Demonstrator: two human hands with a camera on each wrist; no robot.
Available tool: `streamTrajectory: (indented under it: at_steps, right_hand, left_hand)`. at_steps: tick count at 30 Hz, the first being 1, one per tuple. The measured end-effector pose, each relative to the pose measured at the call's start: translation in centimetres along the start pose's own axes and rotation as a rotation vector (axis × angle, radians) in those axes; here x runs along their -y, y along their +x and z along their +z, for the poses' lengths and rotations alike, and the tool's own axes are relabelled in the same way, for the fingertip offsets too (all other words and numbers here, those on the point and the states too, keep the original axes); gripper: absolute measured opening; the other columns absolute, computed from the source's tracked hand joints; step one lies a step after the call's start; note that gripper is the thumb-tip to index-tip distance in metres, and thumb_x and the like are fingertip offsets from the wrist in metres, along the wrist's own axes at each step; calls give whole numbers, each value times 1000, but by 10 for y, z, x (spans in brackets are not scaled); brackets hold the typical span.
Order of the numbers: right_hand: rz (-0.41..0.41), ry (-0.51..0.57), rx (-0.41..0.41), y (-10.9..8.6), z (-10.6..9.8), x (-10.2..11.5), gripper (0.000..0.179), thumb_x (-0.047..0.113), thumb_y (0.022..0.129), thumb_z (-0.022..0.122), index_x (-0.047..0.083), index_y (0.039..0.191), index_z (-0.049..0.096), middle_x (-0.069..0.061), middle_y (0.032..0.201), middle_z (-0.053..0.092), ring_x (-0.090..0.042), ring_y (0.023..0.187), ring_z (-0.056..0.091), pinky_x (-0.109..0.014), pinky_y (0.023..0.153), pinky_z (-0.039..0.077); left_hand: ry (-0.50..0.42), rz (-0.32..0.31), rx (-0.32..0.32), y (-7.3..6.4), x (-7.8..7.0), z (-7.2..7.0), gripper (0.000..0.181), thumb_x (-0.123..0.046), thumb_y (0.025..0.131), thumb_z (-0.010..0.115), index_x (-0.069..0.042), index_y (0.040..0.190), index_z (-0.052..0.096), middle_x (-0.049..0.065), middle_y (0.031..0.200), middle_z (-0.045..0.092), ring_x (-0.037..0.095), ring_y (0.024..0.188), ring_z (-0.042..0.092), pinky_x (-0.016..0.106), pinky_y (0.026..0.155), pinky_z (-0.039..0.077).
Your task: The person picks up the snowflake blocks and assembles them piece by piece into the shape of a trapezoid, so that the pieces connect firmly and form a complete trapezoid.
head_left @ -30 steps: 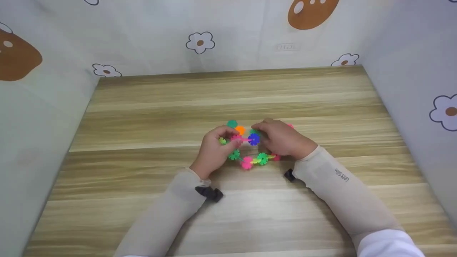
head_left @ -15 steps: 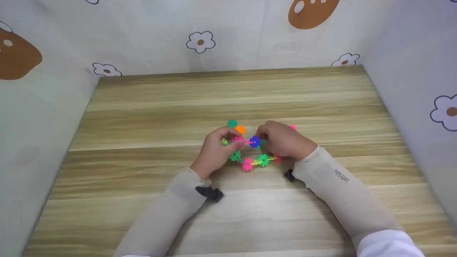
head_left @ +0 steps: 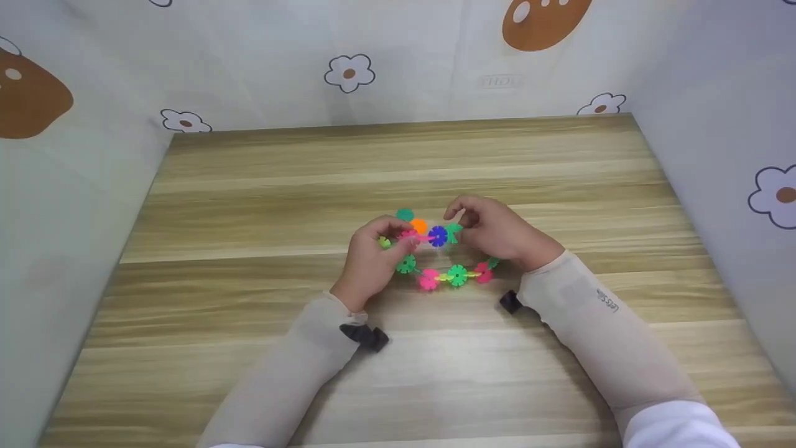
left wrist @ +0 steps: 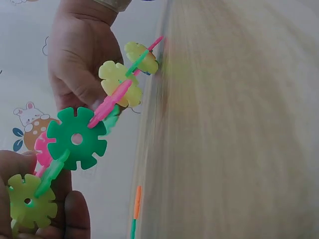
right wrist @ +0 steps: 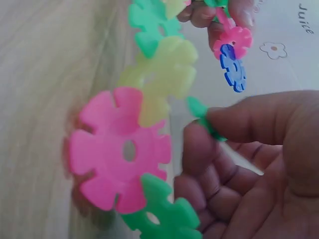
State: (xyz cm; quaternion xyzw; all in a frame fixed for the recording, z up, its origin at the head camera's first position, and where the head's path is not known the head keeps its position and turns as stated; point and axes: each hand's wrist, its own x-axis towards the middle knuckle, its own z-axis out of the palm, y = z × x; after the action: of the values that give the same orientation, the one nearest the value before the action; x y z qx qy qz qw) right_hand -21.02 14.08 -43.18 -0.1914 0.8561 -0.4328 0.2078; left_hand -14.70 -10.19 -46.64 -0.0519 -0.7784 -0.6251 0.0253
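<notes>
My left hand (head_left: 371, 258) pinches a pink snowflake disc (head_left: 407, 236) in a chain of slotted plastic discs. A blue disc (head_left: 438, 236) hangs at this chain end, clear in the right wrist view too. Between thumb and forefinger, my right hand (head_left: 500, 229) holds a small green disc (right wrist: 204, 118), close beside the blue one in the head view. Nearer me the chain curves round through a green disc (head_left: 458, 275) and a pink disc (head_left: 429, 280). Yellow discs (left wrist: 32, 201) show by the left fingers in the left wrist view.
An orange disc (head_left: 419, 226) and a teal disc (head_left: 405, 214) lie on the wood-grain table (head_left: 298, 180) just behind my left hand. Patterned white sheets (head_left: 410, 68) stand at the table's back and sides.
My right hand dips slightly toward me, then lifts back and to the right, its fingers spreading so the green disc shows. The left hand and the chain have risen slightly.
</notes>
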Motion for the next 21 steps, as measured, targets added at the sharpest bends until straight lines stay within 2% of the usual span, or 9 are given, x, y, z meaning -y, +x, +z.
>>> streamTrajectory:
  at_steps: [3,5,8,13,21]
  right_hand:
    - [1,152,-16,0,-5,0,36,-5,94,59,3,127,69,-10,101,63,-25,88,59,-30,76,56]
    - [-5,193,3,0,-8,1,38,-6,94,59,0,131,68,-11,109,63,-28,98,60,-31,82,58]
    - [-6,215,54,0,-12,1,43,-7,94,58,-3,136,64,-12,117,63,-32,109,58,-36,90,58]
    - [5,262,118,0,-16,-2,43,-2,97,60,-1,140,62,-12,119,64,-33,114,60,-39,96,58]
    - [13,319,124,-3,-18,-1,38,4,100,61,1,139,63,-26,125,64,-41,113,67,-48,102,57]
  left_hand:
    - [-24,12,-30,0,-1,0,25,-14,94,80,-1,114,75,3,104,72,23,101,63,36,90,54]
    - [-37,13,-51,0,-1,-1,22,-14,94,79,-2,113,75,3,104,72,23,99,62,35,89,54]
    - [-51,22,-78,-1,-2,-1,18,-13,94,79,-6,110,76,2,102,72,22,98,63,36,89,53]
    - [-66,55,-96,0,-1,-1,13,-13,94,78,-9,106,76,3,100,73,22,96,63,36,88,53]
    - [-94,85,-103,-1,-1,0,12,-11,95,78,-8,106,76,3,99,73,22,94,63,33,87,52]
